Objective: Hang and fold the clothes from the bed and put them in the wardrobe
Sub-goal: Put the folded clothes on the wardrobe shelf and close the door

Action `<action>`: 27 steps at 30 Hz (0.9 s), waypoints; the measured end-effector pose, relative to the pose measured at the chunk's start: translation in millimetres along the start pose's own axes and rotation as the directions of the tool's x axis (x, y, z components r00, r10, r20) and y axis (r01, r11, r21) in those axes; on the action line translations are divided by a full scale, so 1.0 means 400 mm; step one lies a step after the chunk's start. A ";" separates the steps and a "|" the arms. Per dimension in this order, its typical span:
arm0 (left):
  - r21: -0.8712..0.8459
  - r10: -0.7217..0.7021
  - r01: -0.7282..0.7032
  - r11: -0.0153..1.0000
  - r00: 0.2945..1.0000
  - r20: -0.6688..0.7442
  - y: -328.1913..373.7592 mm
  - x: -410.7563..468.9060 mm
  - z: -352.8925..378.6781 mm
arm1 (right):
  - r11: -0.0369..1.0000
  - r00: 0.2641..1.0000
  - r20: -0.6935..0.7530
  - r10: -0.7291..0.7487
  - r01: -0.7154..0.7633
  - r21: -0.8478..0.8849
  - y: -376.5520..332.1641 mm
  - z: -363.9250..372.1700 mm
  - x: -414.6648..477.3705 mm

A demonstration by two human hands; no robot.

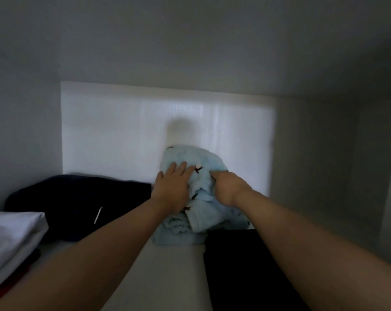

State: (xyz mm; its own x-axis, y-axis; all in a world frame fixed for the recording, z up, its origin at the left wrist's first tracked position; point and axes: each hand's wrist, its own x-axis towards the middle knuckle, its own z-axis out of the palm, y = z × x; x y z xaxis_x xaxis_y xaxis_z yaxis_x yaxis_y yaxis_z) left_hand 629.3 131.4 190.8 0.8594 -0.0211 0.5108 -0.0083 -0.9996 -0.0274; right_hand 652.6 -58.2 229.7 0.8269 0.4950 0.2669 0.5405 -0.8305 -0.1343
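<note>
**Wardrobe shelf – 2 hands on 1 blue garment**

View is blurred and dim.

Task item: 1 light blue garment (190,158), folded into a lumpy bundle with small dark motifs. It sits on the wardrobe shelf (172,277), mid-shelf toward the white back panel (113,131).

Hands, count 2, both on that bundle:
- left hand (171,187) lies palm down on the bundle's left side, fingers straight and close together, pressing flat
- right hand (227,187) is on the right side, knuckles bent and fingertips buried in the cloth, gripping a fold

Both forearms are bare and reach in from the bottom edge.

Other clothes on the same shelf, 4 visible:
- 1 dark navy garment (73,198), left of the blue one, touching or just beside it; a thin white strip (98,215) lies on it
- 1 white folded piece (12,230), far left, front
- 1 red item (1,290) under the white piece, only an edge showing
- 1 black garment (246,265), front right, its far edge meeting the front of the blue bundle — I cannot tell whether they overlap
</note>
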 end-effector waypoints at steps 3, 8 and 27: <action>-0.065 -0.016 0.012 0.998 0.997 -0.069 0.030 -0.026 -0.022 | 0.998 1.000 -0.030 -0.008 0.009 0.056 -0.004 -0.024 -0.041; -0.237 0.048 -0.090 0.967 0.983 -0.177 0.091 -0.113 -0.078 | 0.994 0.991 -0.085 0.106 -0.109 -0.025 -0.002 -0.045 -0.120; -0.408 0.271 -0.090 0.909 0.869 0.413 0.476 -0.454 -0.108 | 0.867 0.875 0.024 0.484 -0.476 -0.149 0.054 -0.047 -0.582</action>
State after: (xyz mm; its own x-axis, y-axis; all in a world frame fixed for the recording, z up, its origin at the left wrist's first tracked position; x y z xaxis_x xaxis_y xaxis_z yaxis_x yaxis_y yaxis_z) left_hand 449.5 -55.8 129.9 0.9561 -0.2816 0.0813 -0.2931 -0.9142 0.2799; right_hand 468.7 -196.3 182.7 0.9886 0.0373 0.1456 0.0524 -0.9935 -0.1015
